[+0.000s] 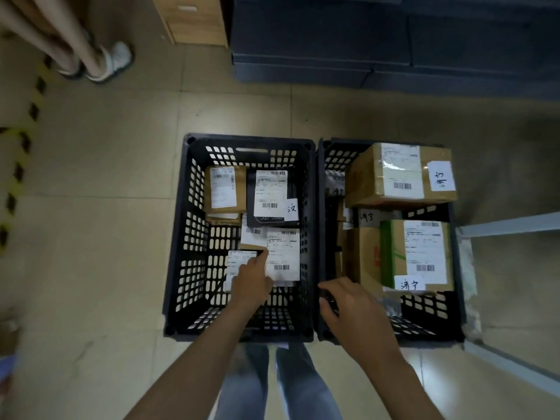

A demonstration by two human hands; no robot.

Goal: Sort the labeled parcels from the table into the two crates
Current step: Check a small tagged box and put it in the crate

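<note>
Two black slotted crates stand side by side on the floor. The left crate (248,140) holds several small parcels: a brown box (240,186), a black one (251,207) and a white-labelled flat one (283,253). My left hand (250,283) reaches into it and grips the right edge of a small white-labelled parcel (238,265) near the bottom. The right crate (424,328) is stacked with a large brown box (369,177) and a green-taped box (391,256), both with handwritten tags. My right hand (351,307) hovers over that crate's near left corner, fingers apart and curled, holding nothing.
Another person's legs and white shoes (103,59) stand at the top left beside a wooden cabinet (194,19). Dark grey blocks (394,40) lie behind the crates. Yellow-black tape (18,171) marks the floor on the left. A pale metal frame (509,225) flanks the right crate.
</note>
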